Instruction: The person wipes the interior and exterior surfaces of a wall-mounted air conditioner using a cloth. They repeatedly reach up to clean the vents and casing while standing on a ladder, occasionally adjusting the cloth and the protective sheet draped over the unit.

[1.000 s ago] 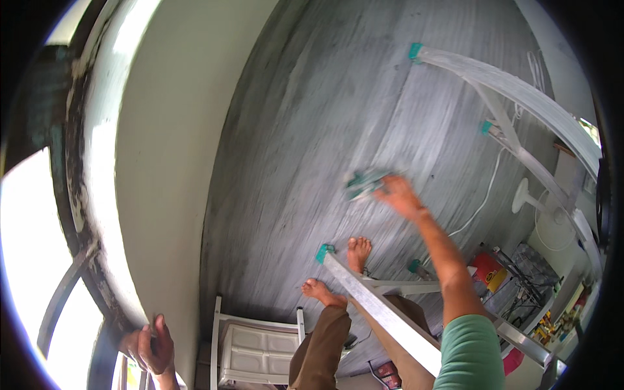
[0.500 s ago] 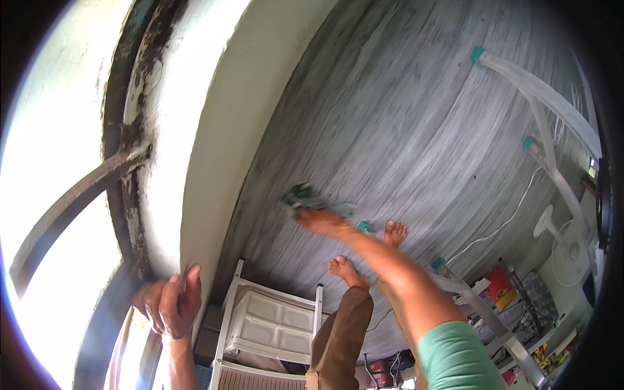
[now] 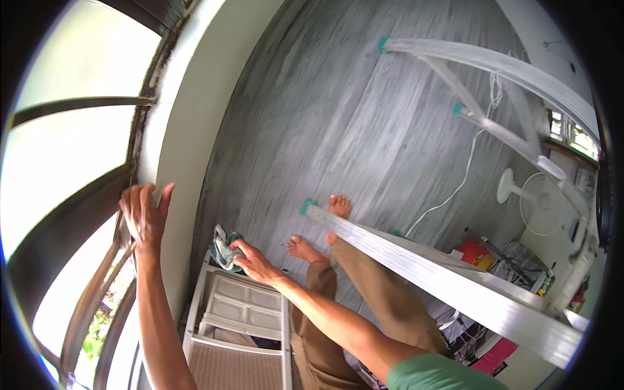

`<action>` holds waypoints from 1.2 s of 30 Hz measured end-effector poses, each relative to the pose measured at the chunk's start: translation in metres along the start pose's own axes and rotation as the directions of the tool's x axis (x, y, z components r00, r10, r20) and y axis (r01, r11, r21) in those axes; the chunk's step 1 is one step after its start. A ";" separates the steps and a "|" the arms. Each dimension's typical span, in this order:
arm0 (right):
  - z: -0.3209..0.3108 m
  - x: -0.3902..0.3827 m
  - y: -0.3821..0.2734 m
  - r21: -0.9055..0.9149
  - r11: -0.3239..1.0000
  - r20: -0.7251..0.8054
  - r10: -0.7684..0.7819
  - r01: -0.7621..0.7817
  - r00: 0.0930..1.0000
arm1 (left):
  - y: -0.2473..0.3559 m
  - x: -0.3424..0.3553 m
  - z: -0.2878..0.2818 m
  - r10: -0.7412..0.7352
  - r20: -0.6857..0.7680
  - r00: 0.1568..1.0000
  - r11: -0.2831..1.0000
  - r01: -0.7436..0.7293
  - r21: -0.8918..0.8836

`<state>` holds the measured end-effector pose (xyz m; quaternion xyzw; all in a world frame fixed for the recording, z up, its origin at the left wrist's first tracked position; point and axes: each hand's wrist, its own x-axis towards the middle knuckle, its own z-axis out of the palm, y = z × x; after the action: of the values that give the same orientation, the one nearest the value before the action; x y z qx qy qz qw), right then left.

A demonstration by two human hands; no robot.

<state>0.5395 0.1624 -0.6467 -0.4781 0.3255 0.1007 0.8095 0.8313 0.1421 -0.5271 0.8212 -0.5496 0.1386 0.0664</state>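
Observation:
My right hand (image 3: 255,263) grips a bunched green and white cloth (image 3: 225,247), holding it between the thumb and fingers. The cloth hangs above the floor by the top corner of a white plastic rack with a ribbed panel (image 3: 242,299). On the left, my left hand (image 3: 144,218) rests against the dark window frame (image 3: 84,211). Its thumb stands apart and its fingers reach up along the frame, with no loose object in them. My bare feet (image 3: 301,248) are on the grey wood-patterned floor (image 3: 305,130), just beyond my right forearm.
A metal ladder (image 3: 429,260) with teal feet spans the right side, one foot close to my toes. A white cable (image 3: 448,201) runs over the floor. Farther right stand a white fan (image 3: 541,203) and a red container (image 3: 472,251). A pale wall (image 3: 185,123) borders the window.
My right hand has brought the cloth left and nearer, toward the rack. The left hand's fingers have straightened against the window frame. The view has shifted, bringing the ladder closer to the middle.

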 end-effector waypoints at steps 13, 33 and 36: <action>-0.076 -0.236 -0.212 -0.036 0.937 0.044 -0.345 0.346 0.938 | 0.260 -0.078 -0.131 -0.047 0.920 0.389 -0.899 0.386 -0.209; -0.089 -0.574 -0.421 0.103 0.873 0.200 -0.488 0.477 0.849 | 0.350 0.028 -0.631 -0.810 -0.026 0.586 0.342 0.434 -0.833; -0.087 -0.593 -0.480 0.245 0.779 0.201 -0.623 0.577 0.756 | 0.336 0.070 -0.705 -0.851 -0.055 0.523 0.174 0.181 -0.968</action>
<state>0.2747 -0.0737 0.0342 -0.4689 0.0482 -0.1282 0.8726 0.4378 0.1338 0.1511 0.6967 -0.1305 0.0450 0.7039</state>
